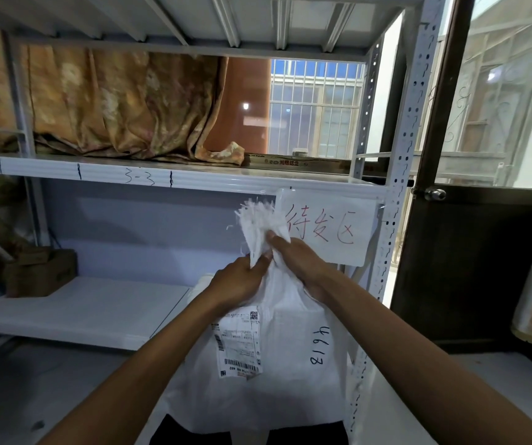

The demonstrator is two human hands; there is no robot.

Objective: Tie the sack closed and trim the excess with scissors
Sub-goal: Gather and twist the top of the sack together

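Head view: both my hands, left [242, 277] and right [297, 255], clench the sack [274, 364] neck, bunched upright before the shelf [97, 303]. Gathering step, I judge; next needs a tie. No scissors visible.

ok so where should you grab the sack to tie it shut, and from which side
Probably the gathered neck of the sack, just under the frayed top, where the left hand and right hand already pinch it. Come from both sides: the cloth is narrowest there, and the fray above leaves excess to tie and trim.
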